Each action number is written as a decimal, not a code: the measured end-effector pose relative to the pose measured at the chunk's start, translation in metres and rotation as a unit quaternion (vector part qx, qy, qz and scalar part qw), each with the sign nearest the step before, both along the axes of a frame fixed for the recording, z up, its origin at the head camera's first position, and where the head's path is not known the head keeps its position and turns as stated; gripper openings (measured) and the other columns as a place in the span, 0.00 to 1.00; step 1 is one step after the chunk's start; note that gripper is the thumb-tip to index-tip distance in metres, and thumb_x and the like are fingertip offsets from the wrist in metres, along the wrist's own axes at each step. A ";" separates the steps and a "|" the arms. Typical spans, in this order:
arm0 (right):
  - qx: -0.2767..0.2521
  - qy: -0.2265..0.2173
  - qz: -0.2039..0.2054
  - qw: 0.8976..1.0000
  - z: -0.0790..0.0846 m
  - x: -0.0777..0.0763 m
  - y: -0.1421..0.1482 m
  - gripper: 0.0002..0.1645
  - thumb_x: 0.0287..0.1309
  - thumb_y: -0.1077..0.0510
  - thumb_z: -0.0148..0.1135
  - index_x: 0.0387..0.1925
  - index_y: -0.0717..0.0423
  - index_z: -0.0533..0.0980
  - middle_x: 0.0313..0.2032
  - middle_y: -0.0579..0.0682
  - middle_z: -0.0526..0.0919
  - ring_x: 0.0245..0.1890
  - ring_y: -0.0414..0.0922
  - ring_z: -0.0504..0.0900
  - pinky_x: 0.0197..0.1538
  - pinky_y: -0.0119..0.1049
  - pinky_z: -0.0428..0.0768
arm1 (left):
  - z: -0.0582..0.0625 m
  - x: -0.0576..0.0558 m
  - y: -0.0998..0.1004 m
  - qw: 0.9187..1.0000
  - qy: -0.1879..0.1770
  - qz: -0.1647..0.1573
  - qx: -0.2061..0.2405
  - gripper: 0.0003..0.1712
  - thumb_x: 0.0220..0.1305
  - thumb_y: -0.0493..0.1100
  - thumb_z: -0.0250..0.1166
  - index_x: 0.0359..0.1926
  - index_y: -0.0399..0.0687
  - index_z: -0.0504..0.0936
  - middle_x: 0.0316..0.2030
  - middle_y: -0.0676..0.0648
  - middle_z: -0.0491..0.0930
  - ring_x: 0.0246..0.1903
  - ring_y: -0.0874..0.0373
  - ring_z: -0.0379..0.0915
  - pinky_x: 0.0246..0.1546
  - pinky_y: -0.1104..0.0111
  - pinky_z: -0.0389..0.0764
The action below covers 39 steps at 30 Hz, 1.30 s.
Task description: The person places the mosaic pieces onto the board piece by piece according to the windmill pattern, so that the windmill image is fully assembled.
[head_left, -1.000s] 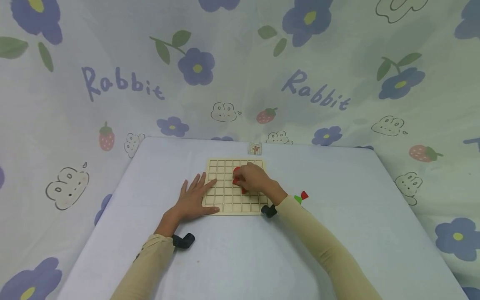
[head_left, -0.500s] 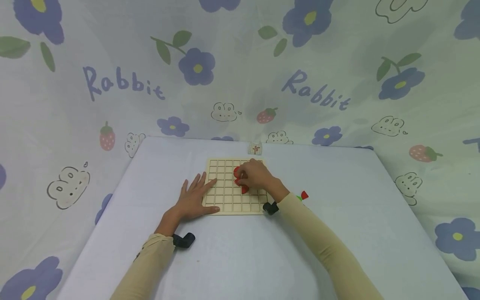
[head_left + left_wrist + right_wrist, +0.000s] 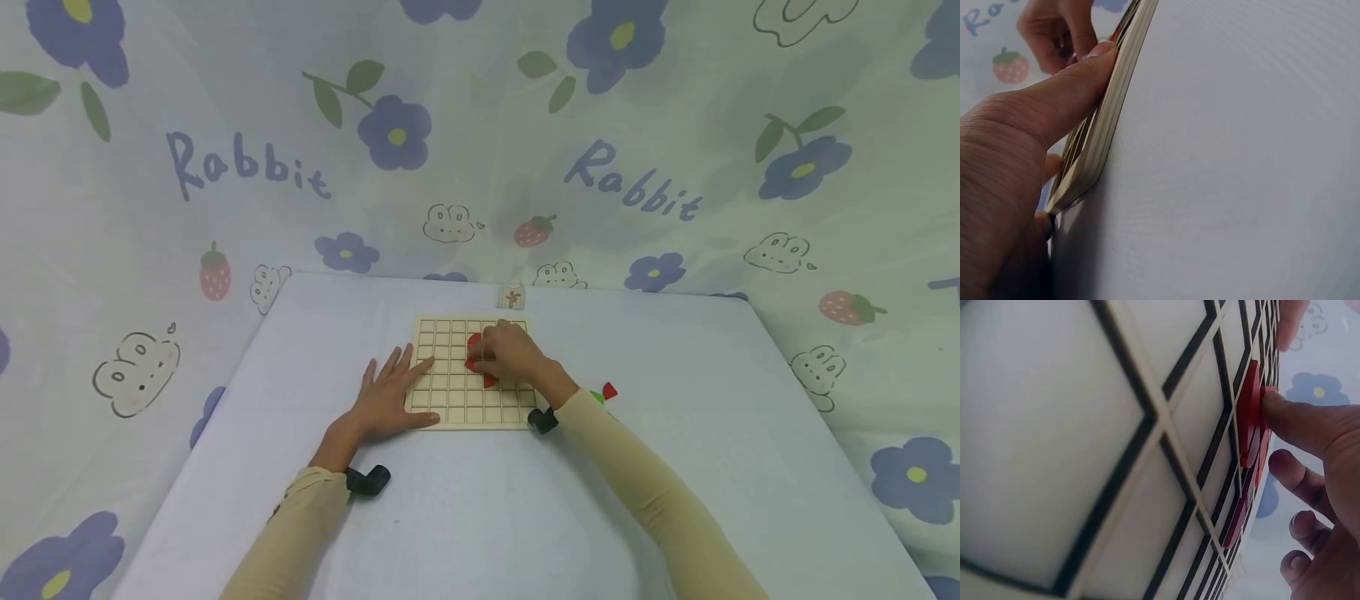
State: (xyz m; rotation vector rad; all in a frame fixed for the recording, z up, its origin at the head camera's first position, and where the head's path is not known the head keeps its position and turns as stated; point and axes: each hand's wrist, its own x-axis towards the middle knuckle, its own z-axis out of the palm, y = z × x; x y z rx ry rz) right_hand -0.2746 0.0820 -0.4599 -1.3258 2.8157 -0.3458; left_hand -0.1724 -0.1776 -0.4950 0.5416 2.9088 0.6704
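A: Table (image 3: 465, 500) carrying the wooden grid board (image 3: 450, 400), lying flat toward the far edge.

B: Left hand (image 3: 386, 400) resting flat, fingers straight, pressing the board's left edge; thumb (image 3: 1066, 94) lying along the board's near rim.

A: Right hand (image 3: 513, 354) hovering over the board's right half, fingers curling, one fingertip (image 3: 1279, 409) pushing a red piece (image 3: 1249, 412) against the grid. Not gripping, only touching.

B: Red pieces (image 3: 474, 343) sitting on the board, right of its centre, partly hidden under that hand.

A: Loose red piece (image 3: 609, 389) and green piece (image 3: 597, 397) lying just right of the board, beside the sleeve.
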 end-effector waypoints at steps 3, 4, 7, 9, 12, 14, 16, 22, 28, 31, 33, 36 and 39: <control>0.008 0.005 -0.001 1.000 0.000 -0.001 -0.002 0.11 0.59 0.45 0.69 0.42 0.40 0.87 0.32 0.36 0.83 0.30 0.38 0.70 0.39 0.35 0.69 | 0.000 0.000 0.000 1.000 0.002 0.000 0.002 0.61 0.49 0.78 0.63 0.78 0.59 0.53 0.77 0.39 0.38 0.75 0.43 0.28 0.67 0.40 0.27; 0.010 0.004 -0.002 1.000 -0.001 -0.002 -0.003 0.11 0.59 0.44 0.69 0.41 0.40 0.87 0.33 0.36 0.83 0.31 0.38 0.70 0.40 0.35 0.69 | 0.000 0.000 0.001 1.000 0.003 0.000 0.003 0.61 0.50 0.78 0.64 0.78 0.59 0.53 0.77 0.39 0.38 0.75 0.43 0.29 0.67 0.40 0.27; 0.010 -0.004 -0.010 1.000 -0.001 -0.003 -0.004 0.11 0.59 0.43 0.68 0.39 0.40 0.86 0.34 0.35 0.83 0.33 0.38 0.70 0.42 0.35 0.69 | -0.001 0.000 0.000 1.000 0.007 0.000 0.003 0.61 0.50 0.78 0.64 0.78 0.58 0.53 0.77 0.39 0.39 0.75 0.42 0.29 0.67 0.39 0.28; 0.007 -0.009 -0.017 1.000 -0.001 -0.002 -0.004 0.11 0.58 0.42 0.69 0.37 0.42 0.85 0.33 0.36 0.83 0.33 0.39 0.70 0.42 0.36 0.69 | -0.001 0.000 0.000 1.000 0.008 -0.001 0.003 0.61 0.50 0.77 0.64 0.78 0.58 0.53 0.77 0.38 0.39 0.75 0.42 0.29 0.67 0.39 0.28; 0.010 -0.009 -0.027 1.000 -0.003 -0.001 -0.003 0.11 0.57 0.41 0.70 0.34 0.42 0.84 0.30 0.36 0.81 0.31 0.40 0.70 0.41 0.37 0.70 | -0.002 0.000 0.001 1.000 0.003 -0.002 0.000 0.61 0.50 0.78 0.63 0.78 0.58 0.53 0.77 0.39 0.38 0.75 0.42 0.29 0.67 0.39 0.28; 0.011 -0.009 -0.031 0.999 -0.004 0.000 -0.002 0.11 0.57 0.41 0.70 0.34 0.42 0.85 0.31 0.36 0.81 0.31 0.40 0.70 0.40 0.37 0.69 | -0.003 0.000 0.000 1.000 -0.003 0.000 -0.006 0.61 0.50 0.79 0.62 0.78 0.60 0.52 0.77 0.40 0.37 0.75 0.43 0.27 0.67 0.40 0.27; 0.013 -0.004 -0.029 0.999 -0.004 0.002 -0.002 0.10 0.57 0.42 0.70 0.36 0.40 0.87 0.33 0.35 0.81 0.32 0.39 0.70 0.40 0.37 0.69 | -0.004 -0.001 0.000 1.000 -0.004 0.003 -0.006 0.61 0.50 0.79 0.62 0.78 0.60 0.52 0.77 0.40 0.37 0.75 0.44 0.27 0.67 0.41 0.26; 0.032 0.021 -0.026 0.999 -0.005 0.006 -0.003 0.09 0.58 0.43 0.69 0.39 0.36 0.88 0.36 0.36 0.82 0.33 0.39 0.69 0.39 0.37 0.68 | -0.007 -0.001 0.000 1.000 0.000 0.002 -0.001 0.61 0.49 0.79 0.62 0.78 0.60 0.52 0.77 0.40 0.37 0.75 0.44 0.27 0.67 0.40 0.27; 0.030 0.034 -0.038 0.998 -0.007 0.007 -0.006 0.07 0.58 0.45 0.70 0.38 0.35 0.88 0.37 0.35 0.82 0.33 0.40 0.70 0.38 0.37 0.66 | -0.006 0.000 -0.002 1.000 -0.002 0.004 -0.006 0.61 0.49 0.79 0.63 0.78 0.59 0.52 0.77 0.39 0.37 0.75 0.43 0.27 0.67 0.40 0.27; 0.019 0.042 -0.039 0.998 -0.008 0.006 -0.008 0.06 0.59 0.46 0.70 0.38 0.36 0.88 0.37 0.36 0.83 0.33 0.40 0.71 0.37 0.37 0.67 | -0.003 0.000 -0.002 1.000 0.001 0.008 -0.009 0.61 0.49 0.79 0.63 0.78 0.59 0.52 0.77 0.39 0.37 0.75 0.43 0.27 0.67 0.40 0.27; 0.010 0.041 -0.038 0.998 -0.008 0.006 -0.007 0.06 0.60 0.47 0.69 0.38 0.38 0.88 0.35 0.36 0.83 0.32 0.39 0.72 0.36 0.37 0.68 | -0.002 0.001 -0.002 1.000 0.001 0.007 -0.002 0.61 0.49 0.78 0.63 0.78 0.58 0.53 0.77 0.38 0.38 0.75 0.43 0.28 0.66 0.39 0.27; -0.011 0.026 -0.041 0.999 -0.007 0.006 -0.002 0.07 0.60 0.48 0.69 0.38 0.40 0.88 0.31 0.37 0.82 0.29 0.38 0.72 0.34 0.35 0.69 | -0.001 0.000 -0.001 1.000 -0.004 0.005 0.004 0.61 0.49 0.78 0.64 0.78 0.58 0.53 0.77 0.38 0.38 0.75 0.42 0.28 0.66 0.39 0.27; -0.038 0.004 -0.049 0.998 -0.003 0.007 0.008 0.07 0.61 0.50 0.68 0.39 0.44 0.88 0.29 0.38 0.83 0.28 0.37 0.73 0.33 0.34 0.71 | -0.001 0.000 0.000 1.000 -0.003 0.004 0.005 0.60 0.50 0.77 0.64 0.77 0.57 0.54 0.76 0.38 0.38 0.75 0.42 0.28 0.66 0.39 0.27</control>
